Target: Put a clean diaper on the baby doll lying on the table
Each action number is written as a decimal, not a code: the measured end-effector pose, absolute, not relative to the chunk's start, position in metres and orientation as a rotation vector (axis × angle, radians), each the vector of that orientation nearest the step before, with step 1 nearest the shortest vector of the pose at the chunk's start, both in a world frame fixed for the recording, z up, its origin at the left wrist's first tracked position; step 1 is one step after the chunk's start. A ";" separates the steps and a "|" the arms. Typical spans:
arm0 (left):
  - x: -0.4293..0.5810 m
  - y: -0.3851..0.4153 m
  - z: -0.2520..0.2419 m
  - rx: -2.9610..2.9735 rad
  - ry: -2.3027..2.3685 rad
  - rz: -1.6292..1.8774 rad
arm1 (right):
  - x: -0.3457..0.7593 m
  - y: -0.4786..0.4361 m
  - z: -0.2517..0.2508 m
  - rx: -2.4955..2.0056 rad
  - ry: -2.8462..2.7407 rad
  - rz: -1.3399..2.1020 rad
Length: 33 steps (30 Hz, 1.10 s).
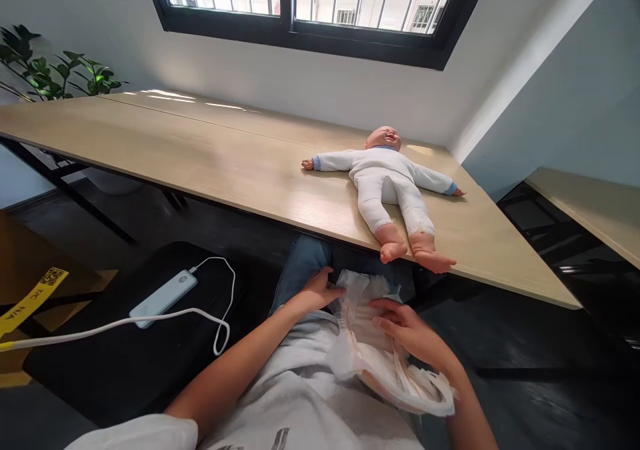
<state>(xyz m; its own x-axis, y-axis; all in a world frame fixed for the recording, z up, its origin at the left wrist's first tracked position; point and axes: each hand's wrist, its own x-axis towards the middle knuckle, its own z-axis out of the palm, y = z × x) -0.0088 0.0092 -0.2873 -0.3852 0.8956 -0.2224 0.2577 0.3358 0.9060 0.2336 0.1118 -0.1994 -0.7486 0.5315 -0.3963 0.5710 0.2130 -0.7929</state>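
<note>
On my lap lies a white disposable diaper, partly unfolded, its gathered edges curling up at the lower right. My left hand holds its upper left edge, the thumb against the thin material and some fingers hidden. From the right, my right hand grips the diaper's inner side near the upper right, fingers closed in on it. A baby doll in a white suit with blue cuffs rests on its back on the table ahead, arms spread, its bare feet at the front edge.
The long wooden table runs along the wall under a barred window. At my left, a black chair carries a light blue power bank with a white cable. A plant stands at the far left; another table is at right.
</note>
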 end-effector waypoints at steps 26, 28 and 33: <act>-0.010 0.024 -0.254 1.372 1.899 1.097 | 0.235 0.166 -0.242 1.458 2.734 -1.053; -0.013 0.026 -0.258 1.320 1.867 1.057 | 0.235 0.168 -0.246 1.503 2.710 -1.030; -0.020 0.024 -0.261 1.319 1.903 1.027 | 0.244 0.174 -0.252 1.708 2.708 -0.885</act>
<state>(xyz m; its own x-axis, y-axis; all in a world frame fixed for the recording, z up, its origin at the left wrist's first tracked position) -0.0203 0.0238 -0.2614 -0.3270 0.9439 -0.0455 0.4805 0.2075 0.8521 0.2439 0.1740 -0.2517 -0.4593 0.8793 -0.1256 0.7838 0.3347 -0.5231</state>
